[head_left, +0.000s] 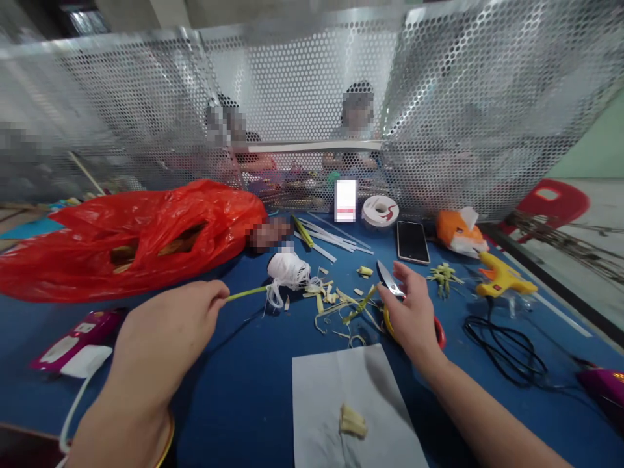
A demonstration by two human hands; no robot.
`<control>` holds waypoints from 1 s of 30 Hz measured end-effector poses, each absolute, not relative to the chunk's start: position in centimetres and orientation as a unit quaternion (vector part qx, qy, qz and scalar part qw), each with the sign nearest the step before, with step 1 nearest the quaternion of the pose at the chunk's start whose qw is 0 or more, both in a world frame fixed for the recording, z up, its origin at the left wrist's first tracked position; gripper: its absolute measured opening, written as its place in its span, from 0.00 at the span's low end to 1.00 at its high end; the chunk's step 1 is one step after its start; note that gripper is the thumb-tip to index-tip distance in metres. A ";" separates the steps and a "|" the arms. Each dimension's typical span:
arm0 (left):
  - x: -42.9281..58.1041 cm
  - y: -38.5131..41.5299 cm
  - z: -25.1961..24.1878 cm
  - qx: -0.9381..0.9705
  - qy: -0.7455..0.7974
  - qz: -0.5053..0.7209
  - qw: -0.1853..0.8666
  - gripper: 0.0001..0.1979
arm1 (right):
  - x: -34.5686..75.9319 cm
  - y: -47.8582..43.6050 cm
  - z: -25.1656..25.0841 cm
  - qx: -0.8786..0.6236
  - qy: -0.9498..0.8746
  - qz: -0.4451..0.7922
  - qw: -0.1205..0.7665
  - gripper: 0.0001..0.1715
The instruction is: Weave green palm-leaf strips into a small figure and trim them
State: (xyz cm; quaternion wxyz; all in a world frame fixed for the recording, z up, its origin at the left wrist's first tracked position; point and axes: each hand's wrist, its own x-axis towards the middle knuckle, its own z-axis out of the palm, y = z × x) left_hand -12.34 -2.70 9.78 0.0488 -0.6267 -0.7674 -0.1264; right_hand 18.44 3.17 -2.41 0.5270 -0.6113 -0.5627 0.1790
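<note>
My left hand is closed in a pinch on a thin yellow-green strip, which points right toward a tangled ball of white string. Over a pair of scissors with yellow and red handles is my right hand, thumb and forefinger apart. Beside its thumb lies a green strip; whether they touch I cannot tell. Pale plant scraps are scattered between the hands. Nearer me, a small bundle of pale husk pieces lies on a white paper sheet.
A red plastic bag fills the back left, above a purple device with a white cable. White strips, a ribbon spool, a phone, a tissue pack and a yellow glue gun stand behind. People sit beyond a perforated metal screen.
</note>
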 end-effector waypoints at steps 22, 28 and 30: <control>-11.1 -2.7 6.2 -0.652 -0.745 -0.138 -0.007 0.17 | 6.7 7.6 1.2 -0.346 -0.889 0.035 0.298 0.20; -12.4 -2.9 5.7 -0.642 -0.754 -0.131 0.044 0.17 | 4.2 10.9 -0.5 -0.333 -0.889 0.056 0.310 0.07; -13.0 -2.9 5.6 -0.641 -0.754 -0.135 0.046 0.17 | 4.3 10.9 -1.0 -0.324 -0.890 0.066 0.313 0.06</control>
